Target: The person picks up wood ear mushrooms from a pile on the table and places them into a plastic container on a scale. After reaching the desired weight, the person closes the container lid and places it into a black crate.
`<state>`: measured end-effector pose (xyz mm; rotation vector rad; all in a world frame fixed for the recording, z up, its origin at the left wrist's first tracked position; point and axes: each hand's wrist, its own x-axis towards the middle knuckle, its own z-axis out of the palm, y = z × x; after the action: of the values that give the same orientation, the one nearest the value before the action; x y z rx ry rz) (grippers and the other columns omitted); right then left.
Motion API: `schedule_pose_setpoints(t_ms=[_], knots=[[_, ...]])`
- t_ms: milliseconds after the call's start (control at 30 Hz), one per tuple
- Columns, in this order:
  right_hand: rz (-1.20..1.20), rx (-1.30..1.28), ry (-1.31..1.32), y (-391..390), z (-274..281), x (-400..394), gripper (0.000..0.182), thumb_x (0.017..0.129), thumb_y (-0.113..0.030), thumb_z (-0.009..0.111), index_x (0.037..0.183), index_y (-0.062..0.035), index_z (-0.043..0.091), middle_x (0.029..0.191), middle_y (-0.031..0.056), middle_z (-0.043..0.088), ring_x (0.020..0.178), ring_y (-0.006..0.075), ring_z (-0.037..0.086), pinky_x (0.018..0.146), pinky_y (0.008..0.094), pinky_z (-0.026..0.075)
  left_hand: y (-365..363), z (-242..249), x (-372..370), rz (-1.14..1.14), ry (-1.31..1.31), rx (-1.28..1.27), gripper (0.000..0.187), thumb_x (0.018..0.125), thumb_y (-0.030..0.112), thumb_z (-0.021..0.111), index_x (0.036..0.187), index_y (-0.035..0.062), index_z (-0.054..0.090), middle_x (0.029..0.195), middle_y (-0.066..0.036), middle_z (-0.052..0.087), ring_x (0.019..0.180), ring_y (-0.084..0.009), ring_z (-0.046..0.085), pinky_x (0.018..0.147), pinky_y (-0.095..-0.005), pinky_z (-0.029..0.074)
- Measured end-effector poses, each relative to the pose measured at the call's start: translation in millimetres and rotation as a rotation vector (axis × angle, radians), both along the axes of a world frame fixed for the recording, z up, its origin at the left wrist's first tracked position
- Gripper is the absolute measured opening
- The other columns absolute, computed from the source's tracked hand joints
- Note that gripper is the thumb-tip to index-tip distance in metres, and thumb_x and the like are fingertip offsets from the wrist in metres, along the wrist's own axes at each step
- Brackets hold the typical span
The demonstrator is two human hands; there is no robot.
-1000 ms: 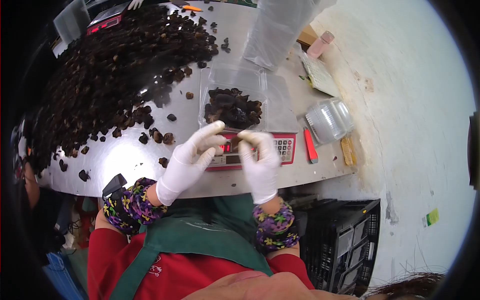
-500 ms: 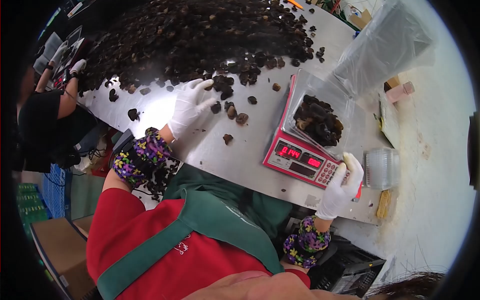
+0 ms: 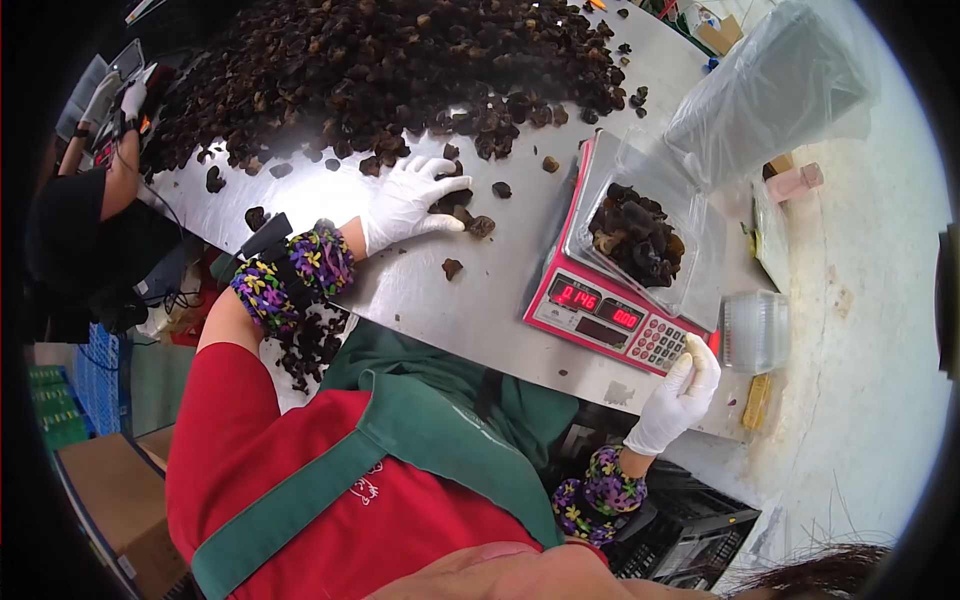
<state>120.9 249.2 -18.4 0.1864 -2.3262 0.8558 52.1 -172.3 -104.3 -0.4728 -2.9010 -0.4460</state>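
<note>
My left hand (image 3: 408,204), in a white glove, is spread over a few loose dark wood ear mushrooms (image 3: 481,226) on the metal table. Its fingers are apart around them, and I see none gripped. On the right stands a red digital scale (image 3: 600,334) reading 0.146. A clear plastic tray (image 3: 588,248) rests on it, holding a heap of wood ear mushrooms (image 3: 637,236). My right hand (image 3: 676,398), also gloved, is beside the scale's near right corner, next to the keypad. Its fingers are curled together, with nothing visible in them.
A large pile of wood ear mushrooms (image 3: 400,70) covers the table's far side. Beyond the scale are a plastic-wrapped stack (image 3: 765,85) and stacked clear trays (image 3: 755,332). A yellow brush-like object (image 3: 757,402) lies at the right edge. Another person's gloved hand (image 3: 133,98) appears at far left.
My left hand has shifted right and down over the loose mushrooms. My right hand has drawn slightly down from the scale, its fingers closer together. The reading went from 0.144 to 0.146.
</note>
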Motion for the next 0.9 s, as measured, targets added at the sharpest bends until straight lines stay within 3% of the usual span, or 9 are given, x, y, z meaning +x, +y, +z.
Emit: schedule_pose_setpoints(t_ms=[133,233,267,333,400,467,567,733,900], knots=[[0.022,-0.014,0.003,5,-7,-1,0.018,0.099,0.001,0.056,0.114,0.0031,0.067,0.113,0.0109,0.066,0.107,0.0218,0.063,0.099,0.0337,0.049,-17,-12,-8,-0.051,0.178,0.028,0.086,0.074,0.062,0.076,0.145,0.0206,0.051,0.153,-0.018,0.040,0.143,-0.0418,0.033,0.117,-0.0574,0.027],[0.026,-0.048,0.012,-2,-4,-2,0.019,0.094,0.005,0.059,0.110,0.0013,0.069,0.110,0.0125,0.068,0.104,0.0251,0.065,0.094,0.0365,0.051,-11,-3,-14,-0.196,0.079,0.047,0.090,0.073,0.062,0.077,0.147,0.0212,0.049,0.157,-0.019,0.035,0.147,-0.0443,0.028,0.121,-0.0588,0.021],[0.018,-0.050,0.015,-4,-5,-3,0.019,0.094,0.005,0.059,0.110,0.0013,0.069,0.110,0.0125,0.068,0.104,0.0251,0.065,0.094,0.0365,0.051,-5,2,-13,-0.219,0.026,-0.015,0.096,0.072,0.065,0.075,0.152,0.0226,0.044,0.157,-0.019,0.036,0.144,-0.0442,0.032,0.117,-0.0566,0.032],[0.015,-0.084,0.002,-4,-6,-2,0.019,0.094,0.005,0.060,0.109,-0.0001,0.070,0.108,0.0119,0.069,0.103,0.0248,0.065,0.093,0.0362,0.050,2,2,-15,-0.265,-0.034,-0.123,0.086,0.077,0.060,0.073,0.150,0.0226,0.046,0.154,-0.017,0.041,0.138,-0.0423,0.041,0.112,-0.0537,0.038],[-0.024,-0.004,0.008,-3,-1,1,0.018,0.092,0.004,0.062,0.107,-0.0011,0.070,0.108,0.0116,0.069,0.100,0.0255,0.066,0.092,0.0361,0.050,3,4,-18,-0.245,-0.063,-0.063,0.056,0.088,0.050,0.067,0.133,0.0183,0.063,0.120,-0.013,0.060,0.110,-0.0351,0.058,0.093,-0.0473,0.049],[-0.014,-0.026,0.020,1,0,4,0.017,0.092,0.004,0.063,0.107,-0.0012,0.070,0.108,0.0115,0.069,0.101,0.0259,0.065,0.092,0.0365,0.050,-2,-11,-18,-0.187,0.033,0.035,0.039,0.089,0.047,0.067,0.116,0.0186,0.072,0.094,-0.009,0.060,0.092,-0.0299,0.061,0.078,-0.0418,0.051],[-0.040,-0.020,0.019,10,-1,9,0.017,0.093,0.003,0.063,0.107,-0.0025,0.070,0.107,0.0102,0.070,0.099,0.0252,0.066,0.091,0.0357,0.051,1,-23,-20,-0.061,0.156,0.131,0.024,0.091,0.036,0.069,0.095,0.0133,0.076,0.086,-0.008,0.059,0.083,-0.0268,0.062,0.071,-0.0399,0.051],[-0.061,-0.091,0.012,16,-6,9,0.017,0.092,0.003,0.064,0.107,-0.0030,0.070,0.106,0.0097,0.070,0.099,0.0247,0.066,0.091,0.0360,0.051,49,17,-34,-0.060,0.331,0.549,0.010,0.087,0.010,0.077,0.094,0.0031,0.075,0.079,-0.007,0.061,0.069,-0.0207,0.061,0.062,-0.0311,0.048],[-0.013,-0.060,0.044,9,-1,4,0.019,0.090,0.004,0.065,0.107,-0.0033,0.070,0.105,0.0094,0.070,0.098,0.0247,0.066,0.088,0.0357,0.052,144,105,-55,-0.241,0.467,0.696,0.012,0.086,0.013,0.078,0.095,0.0063,0.075,0.080,-0.007,0.062,0.070,-0.0220,0.062,0.061,-0.0322,0.048]])
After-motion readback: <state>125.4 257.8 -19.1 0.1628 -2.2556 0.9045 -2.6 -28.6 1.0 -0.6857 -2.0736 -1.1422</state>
